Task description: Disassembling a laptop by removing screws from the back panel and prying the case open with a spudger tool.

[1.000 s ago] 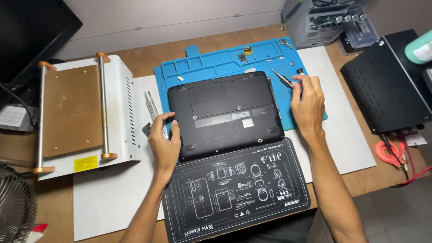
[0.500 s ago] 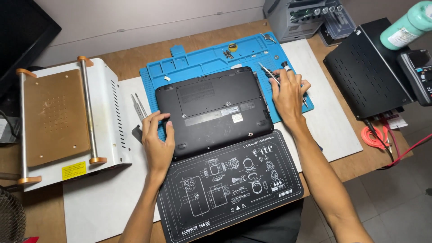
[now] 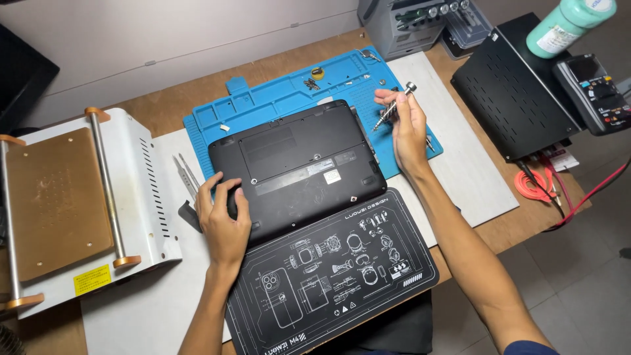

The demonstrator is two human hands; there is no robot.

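Since the earlier frames the right hand (image 3: 409, 128) has lifted off the blue mat and now holds the screwdriver (image 3: 392, 107) in the air, and the view has swung so that the laptop sits nearer the middle.

Right hand: grip closed around the slim metal screwdriver, which is tilted, its knurled cap uppermost and its tip pointing down and left, just beside the far right corner of the laptop (image 3: 297, 167). Whether the tip touches the case cannot be told.

Left hand (image 3: 225, 220): palm down, fingers spread over the near left corner of the laptop, pressing on it and holding nothing.

Laptop: black, closed, underside up, lying partly on the blue silicone mat (image 3: 276, 98) and partly on the black printed mat (image 3: 328, 276) nearer the person. Both mats rest on a white sheet (image 3: 473, 177) over the wooden tabletop (image 3: 164, 98).

Surroundings: small screws and parts lie in the blue mat's far compartments. Metal tweezers (image 3: 186, 174) lie just left of the laptop, beside a white machine with a brown plate and two rods (image 3: 79, 204). At right stand a black perforated box (image 3: 509, 98), a multimeter (image 3: 595, 82) and a green bottle (image 3: 568, 23); red leads (image 3: 539, 187) coil near the tabletop's edge.
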